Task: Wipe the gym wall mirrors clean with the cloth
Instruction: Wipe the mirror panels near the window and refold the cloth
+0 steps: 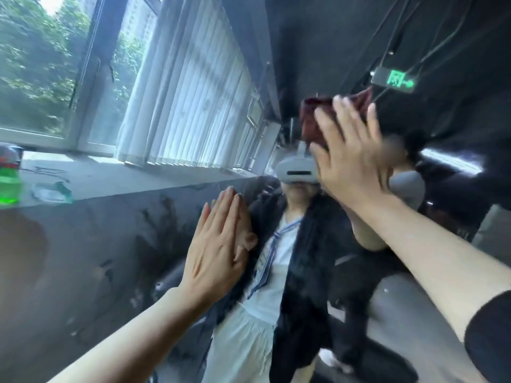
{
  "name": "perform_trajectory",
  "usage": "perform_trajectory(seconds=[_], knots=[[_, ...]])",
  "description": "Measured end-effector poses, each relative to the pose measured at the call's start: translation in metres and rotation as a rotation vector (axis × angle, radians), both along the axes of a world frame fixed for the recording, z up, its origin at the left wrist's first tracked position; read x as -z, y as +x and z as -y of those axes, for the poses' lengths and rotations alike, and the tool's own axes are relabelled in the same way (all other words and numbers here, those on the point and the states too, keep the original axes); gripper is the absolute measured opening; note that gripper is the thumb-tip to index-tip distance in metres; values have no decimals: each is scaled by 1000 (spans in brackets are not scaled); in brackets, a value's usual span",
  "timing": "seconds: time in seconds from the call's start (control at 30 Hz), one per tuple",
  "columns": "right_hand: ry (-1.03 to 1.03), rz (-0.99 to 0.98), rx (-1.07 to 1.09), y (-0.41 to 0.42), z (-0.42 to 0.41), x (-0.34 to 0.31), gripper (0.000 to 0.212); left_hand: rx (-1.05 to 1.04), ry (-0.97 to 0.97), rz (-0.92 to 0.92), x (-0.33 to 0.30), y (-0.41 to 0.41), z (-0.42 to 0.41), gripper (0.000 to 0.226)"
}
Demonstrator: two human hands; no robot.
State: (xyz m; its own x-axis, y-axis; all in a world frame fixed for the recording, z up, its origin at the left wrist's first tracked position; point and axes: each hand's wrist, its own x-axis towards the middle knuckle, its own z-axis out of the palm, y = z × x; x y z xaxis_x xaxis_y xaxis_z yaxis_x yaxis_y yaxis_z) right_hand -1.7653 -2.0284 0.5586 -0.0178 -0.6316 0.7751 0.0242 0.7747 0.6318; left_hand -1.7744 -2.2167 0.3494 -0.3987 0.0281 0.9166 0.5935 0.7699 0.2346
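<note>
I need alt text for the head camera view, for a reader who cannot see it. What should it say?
A person's right hand presses a dark red cloth flat against a wall mirror, while the left hand rests open on the glass lower down. The mirror reflects the person wearing a headset, and windows with vertical blinds stand to the left.

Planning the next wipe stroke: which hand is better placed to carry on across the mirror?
Right. The right hand already presses the dark red cloth flat to the mirror, fingers spread. The left hand is bare, fingers straight against the glass, probably only bracing.
</note>
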Motion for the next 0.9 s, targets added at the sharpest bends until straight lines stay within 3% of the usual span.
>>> perform_trajectory(seconds=[0.07,0.1,0.23,0.3,0.33,0.4,0.5,0.57,0.63,0.73,0.8,0.87,0.9], knots=[[-261,-16,-58,-1,3,-7,50,-21,2,5,0,0,-5,82],[-256,11,-64,-3,7,15,51,-29,8,7,1,1,-8,81],[300,377,-39,9,-4,166,47,40,68,18,12,8,-8,78],[555,550,42,26,-24,189,46,38,18,15,22,12,-4,78],[558,572,39,31,-29,176,43,34,-12,14,26,13,-2,79],[271,444,4,29,-28,125,33,30,-45,22,29,14,-3,84],[-244,106,-22,26,-27,41,43,38,-14,44,26,18,-15,84],[-377,39,-69,18,-16,42,49,69,49,56,28,24,-29,79],[-232,132,-64,10,-8,94,50,118,113,71,37,31,-42,84],[208,403,7,24,-32,206,49,170,110,106,63,41,-48,96],[475,573,101,48,-65,237,57,175,42,126,77,47,-44,102],[486,509,116,59,-89,212,52,174,-8,145,81,49,-42,109],[360,376,100,58,-94,187,46,172,-20,149,80,48,-42,111]])
